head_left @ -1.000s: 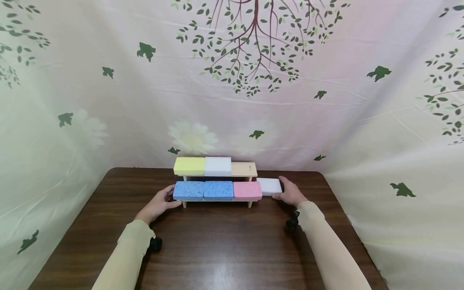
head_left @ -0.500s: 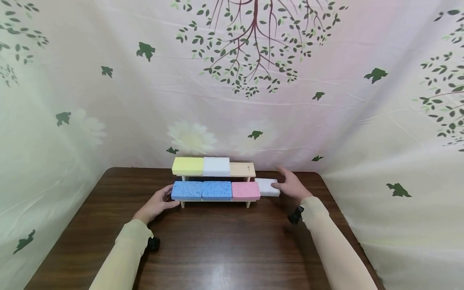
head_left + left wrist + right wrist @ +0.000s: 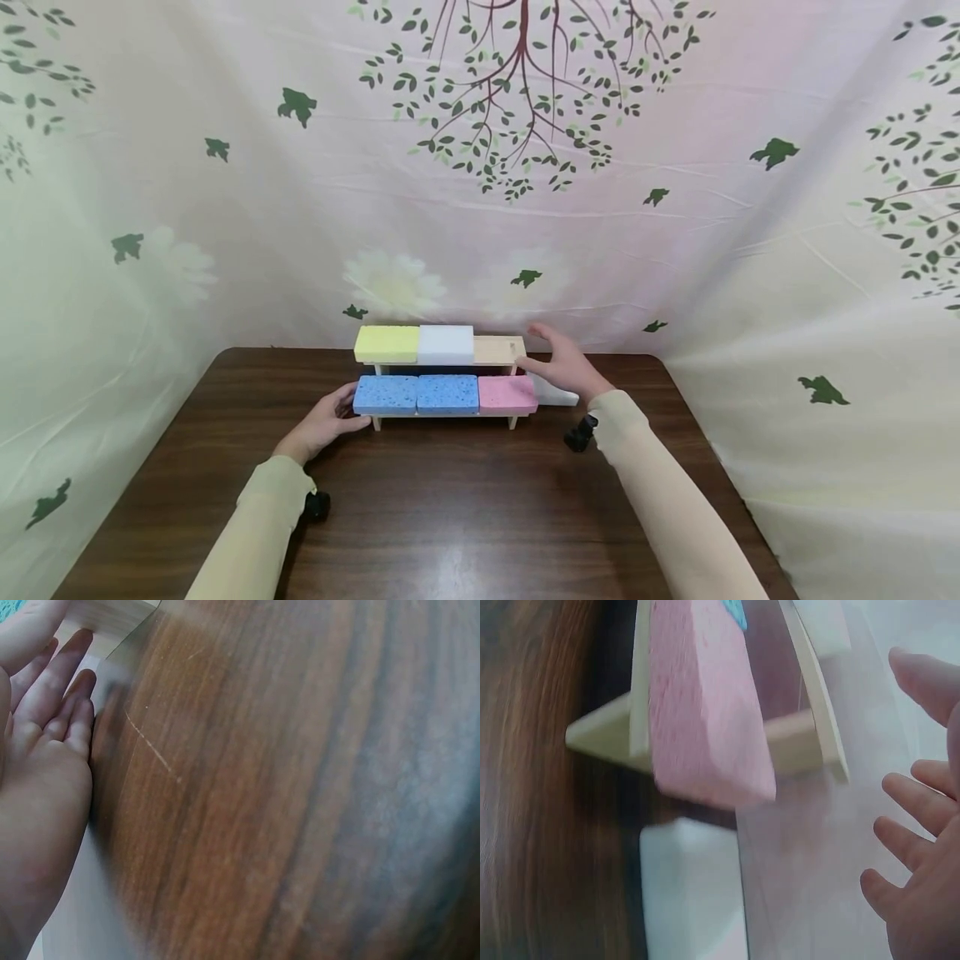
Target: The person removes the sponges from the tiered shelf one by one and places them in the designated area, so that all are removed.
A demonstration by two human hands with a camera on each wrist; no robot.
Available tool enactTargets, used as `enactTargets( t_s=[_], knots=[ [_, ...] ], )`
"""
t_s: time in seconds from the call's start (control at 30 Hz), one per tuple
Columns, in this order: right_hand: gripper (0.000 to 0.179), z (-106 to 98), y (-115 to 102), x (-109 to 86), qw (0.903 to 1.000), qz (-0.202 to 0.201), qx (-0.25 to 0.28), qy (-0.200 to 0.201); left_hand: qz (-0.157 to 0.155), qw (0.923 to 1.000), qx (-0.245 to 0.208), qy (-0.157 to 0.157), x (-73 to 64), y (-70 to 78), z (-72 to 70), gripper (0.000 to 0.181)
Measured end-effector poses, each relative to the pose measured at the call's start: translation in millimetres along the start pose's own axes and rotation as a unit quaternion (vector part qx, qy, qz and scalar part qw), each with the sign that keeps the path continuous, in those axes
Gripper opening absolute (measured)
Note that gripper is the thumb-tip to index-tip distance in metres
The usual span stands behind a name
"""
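The left hand (image 3: 318, 423), fingers loosely extended, is at nine o'clock of the two-tier wooden stand (image 3: 493, 351), by the end blue sponge (image 3: 386, 394); whether it touches is unclear. At two o'clock of the pink sponge (image 3: 507, 395), the right hand (image 3: 566, 365) spreads its fingers, holding nothing, and partly hides a white block (image 3: 553, 398) lying on the table (image 3: 450, 500) at the pink sponge's three o'clock.

Speckled blue sponges (image 3: 386, 394), pink sponge (image 3: 507, 393), yellow sponge (image 3: 387, 343), seemingly white block (image 3: 694, 892), brown wood-grained table (image 3: 450, 492)
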State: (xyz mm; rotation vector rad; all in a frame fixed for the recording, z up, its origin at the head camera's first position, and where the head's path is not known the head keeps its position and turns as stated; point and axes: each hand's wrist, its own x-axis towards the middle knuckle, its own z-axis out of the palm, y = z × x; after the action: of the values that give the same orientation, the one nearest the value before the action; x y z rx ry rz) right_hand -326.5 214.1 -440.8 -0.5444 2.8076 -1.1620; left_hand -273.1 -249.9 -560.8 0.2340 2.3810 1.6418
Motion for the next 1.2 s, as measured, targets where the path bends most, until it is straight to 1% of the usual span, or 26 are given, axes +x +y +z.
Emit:
enactTargets(
  t_s=[0.07,0.27,0.43,0.53,0.63,0.77,0.93,1.1,1.2],
  knots=[
    [0.090,5.7,-8.0,4.4,0.9999,-0.006,-0.008,-0.004,0.000,1.0000,0.000,0.000,-0.2,-0.6,0.2,0.089],
    [0.092,22.7,-27.5,15.8,0.9994,-0.024,-0.014,-0.021,0.016,0.9999,0.000,-0.005,-0.8,-1.0,-0.5,0.088],
    [0.092,38.3,-34.4,23.9,0.9980,-0.052,-0.021,-0.028,0.012,0.9999,0.002,-0.005,-1.9,-2.4,0.6,0.088],
    [0.090,46.7,-36.8,29.3,0.9972,-0.063,-0.024,-0.033,0.005,1.0000,0.002,-0.006,-3.7,-1.8,1.7,0.087],
    [0.089,51.8,-40.5,34.9,0.9970,-0.063,-0.029,-0.033,0.005,0.9999,0.005,-0.007,-4.5,0.7,1.9,0.087],
    [0.092,52.9,-48.5,39.2,0.9972,-0.060,-0.031,-0.032,0.007,0.9999,0.010,-0.004,-2.7,4.3,1.8,0.087],
    [0.094,55.0,-52.6,41.8,0.9973,-0.046,-0.039,-0.041,0.004,0.9999,0.012,-0.002,-2.3,5.8,2.4,0.087],
    [0.096,57.1,-51.3,43.4,0.9979,-0.024,-0.042,-0.043,0.011,0.9999,0.009,-0.001,-2.4,4.6,3.3,0.085],
    [0.097,57.0,-51.5,45.0,0.9981,-0.028,-0.037,-0.042,0.023,0.9997,0.008,-0.004,-1.9,3.2,2.4,0.083]
  ],
)
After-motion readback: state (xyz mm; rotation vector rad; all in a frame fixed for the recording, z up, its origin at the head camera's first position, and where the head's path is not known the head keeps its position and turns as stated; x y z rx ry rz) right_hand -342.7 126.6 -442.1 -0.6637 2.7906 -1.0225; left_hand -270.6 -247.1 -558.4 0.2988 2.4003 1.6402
